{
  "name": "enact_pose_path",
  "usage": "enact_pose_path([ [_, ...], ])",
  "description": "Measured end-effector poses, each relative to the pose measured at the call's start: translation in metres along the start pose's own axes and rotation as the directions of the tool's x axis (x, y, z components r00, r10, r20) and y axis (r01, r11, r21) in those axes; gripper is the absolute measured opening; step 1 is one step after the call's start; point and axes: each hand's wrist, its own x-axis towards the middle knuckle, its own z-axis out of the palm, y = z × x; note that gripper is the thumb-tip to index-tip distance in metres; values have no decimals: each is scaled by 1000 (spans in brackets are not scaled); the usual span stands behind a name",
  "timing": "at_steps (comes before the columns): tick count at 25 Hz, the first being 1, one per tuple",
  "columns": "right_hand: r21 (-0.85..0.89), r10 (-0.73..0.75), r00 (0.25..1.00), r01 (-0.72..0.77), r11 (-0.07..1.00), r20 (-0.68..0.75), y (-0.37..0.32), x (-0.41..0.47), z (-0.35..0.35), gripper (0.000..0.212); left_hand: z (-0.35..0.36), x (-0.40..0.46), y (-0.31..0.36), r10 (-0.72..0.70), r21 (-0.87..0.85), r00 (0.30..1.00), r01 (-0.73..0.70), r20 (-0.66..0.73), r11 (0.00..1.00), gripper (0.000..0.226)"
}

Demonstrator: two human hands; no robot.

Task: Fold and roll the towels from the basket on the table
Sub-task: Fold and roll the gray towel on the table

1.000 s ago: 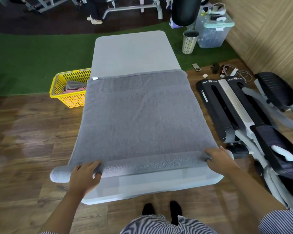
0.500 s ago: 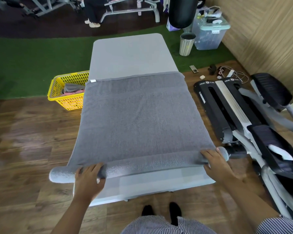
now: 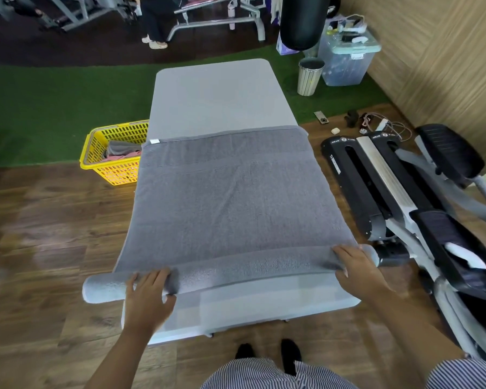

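A large grey towel [image 3: 230, 197] lies flat along the grey table [image 3: 219, 94], its near end rolled into a long tube [image 3: 236, 269] that overhangs both table sides. My left hand [image 3: 149, 293] rests on the roll near its left end, fingers spread over the top. My right hand [image 3: 354, 265] lies on the roll near its right end, fingers laid over it. A yellow basket [image 3: 107, 161] with grey and pink towels inside stands on the floor left of the table.
An elliptical trainer [image 3: 404, 197] lies close to the table's right side. A bin [image 3: 309, 77], a plastic box [image 3: 345, 57] and loose cables sit at the back right. A person stands far back among gym machines.
The roll has moved a little further up the table and grown slightly thicker under both hands. The camera has tilted a bit.
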Motion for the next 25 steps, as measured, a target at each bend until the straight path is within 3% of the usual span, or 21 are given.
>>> enact_pose_path([
  [4,-68,16,999,-12,998,52,5,2,-10,33,-5,6,4,4,-20,999,-3,33,1000,41],
  [7,-141,19,986,5,990,167,7,8,-22,39,-11,10,-3,69,-25,997,-68,35,997,39],
  [12,-50,-28,999,26,998,-43,2,12,-18,37,-12,9,-1,44,-44,999,-44,-8,998,46],
  [15,20,0,999,0,1000,38,3,9,-12,40,-5,6,-3,51,-65,998,-48,47,997,51],
  [18,-25,-10,995,12,1000,100,6,7,-8,49,-6,9,-4,35,-71,997,-30,70,997,50],
  [22,-19,46,991,-44,999,124,-1,7,-18,20,-8,8,-2,55,-53,994,-50,91,997,45],
  [25,-101,26,990,-12,995,139,0,9,-21,28,-12,7,-6,90,-65,995,-88,37,994,42],
])
